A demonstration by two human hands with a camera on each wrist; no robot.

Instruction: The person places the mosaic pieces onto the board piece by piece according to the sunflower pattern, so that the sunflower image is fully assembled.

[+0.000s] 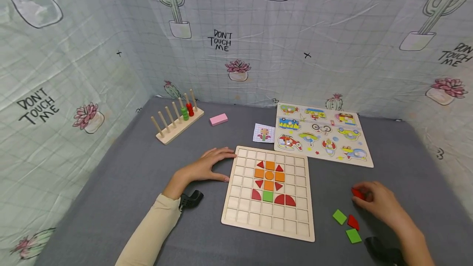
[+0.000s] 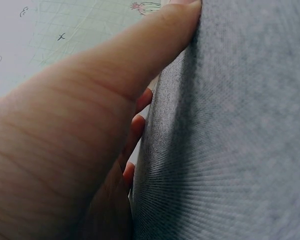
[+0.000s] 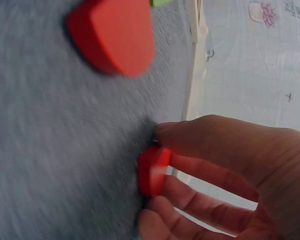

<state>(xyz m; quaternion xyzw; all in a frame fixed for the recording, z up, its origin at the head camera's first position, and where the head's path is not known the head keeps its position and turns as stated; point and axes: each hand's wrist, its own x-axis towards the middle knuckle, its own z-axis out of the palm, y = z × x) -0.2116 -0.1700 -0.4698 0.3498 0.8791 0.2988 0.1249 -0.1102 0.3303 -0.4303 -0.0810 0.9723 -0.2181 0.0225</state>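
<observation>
The wooden grid board [image 1: 244, 216] bears a pattern of orange, red and green tiles around an orange circle [image 1: 269, 175]. My left hand [image 1: 207, 165] rests at the board's left edge, fingers and thumb spread and touching its side. In the left wrist view, the left thumb [image 2: 160, 30] lies along the grey cloth. Right of the board, my right hand [image 1: 380, 202] pinches a red block [image 3: 152, 170] between thumb and fingers, close over the cloth. Nearby lie a red quarter-circle block [image 1: 353, 222] and two green square tiles [image 1: 339, 217].
Behind the board lie a small pattern card [image 1: 264, 133] and a vehicle puzzle board [image 1: 321, 134]. A pink block [image 1: 219, 119] sits beside a wooden peg stand [image 1: 173, 130] with green and red beads at the back left. Printed curtains [image 1: 273, 69] surround the table.
</observation>
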